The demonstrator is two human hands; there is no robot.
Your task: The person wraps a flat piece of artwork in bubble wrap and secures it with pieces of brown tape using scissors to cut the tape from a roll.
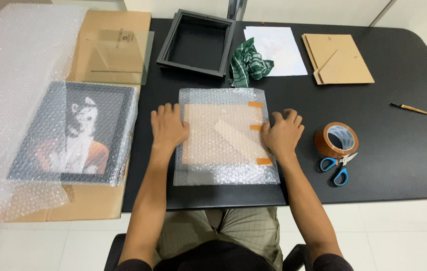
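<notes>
A picture frame wrapped in bubble wrap (pixel 223 138) lies back side up on the black table (pixel 399 145), with three strips of brown tape along its right edge. My left hand (pixel 168 125) rests flat on the left side of the wrapped frame. My right hand (pixel 283 133) rests flat on its right edge, over the taped seam. Neither hand holds anything.
A brown tape roll (pixel 337 139) and blue scissors (pixel 338 168) lie right of my right hand. A second wrapped frame with a dog picture (pixel 75 133) sits on cardboard and loose bubble wrap at left. At the back are an empty black frame (pixel 197 42), green cloth (pixel 248 62), white paper (pixel 276 47), brown backing boards (pixel 338 57) and a small brush (pixel 409 108).
</notes>
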